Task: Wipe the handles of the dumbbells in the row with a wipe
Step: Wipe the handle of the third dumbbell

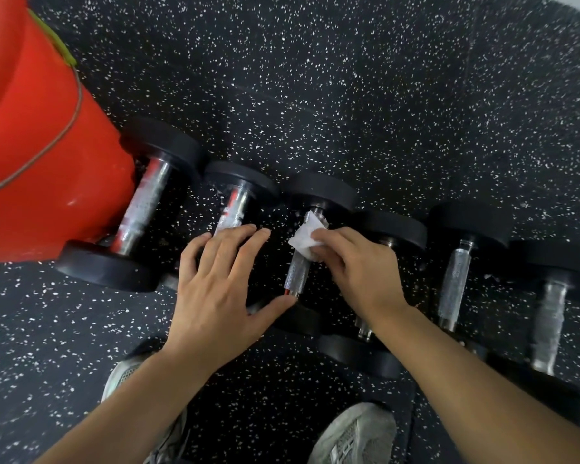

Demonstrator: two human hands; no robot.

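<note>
Several black dumbbells with knurled metal handles lie in a row on the speckled floor. My right hand pinches a white wipe against the upper part of the third dumbbell's handle. My left hand rests flat with fingers spread over the second dumbbell, covering its lower handle, thumb near the third handle's lower end. The first dumbbell lies at the left, and two more handles, one and another, lie to the right. A fourth dumbbell is mostly hidden under my right wrist.
A red bucket with a wire handle stands at the left, touching the first dumbbell. My grey shoes, left and right, stand at the bottom. Black rubber flooring with white flecks stretches beyond the row.
</note>
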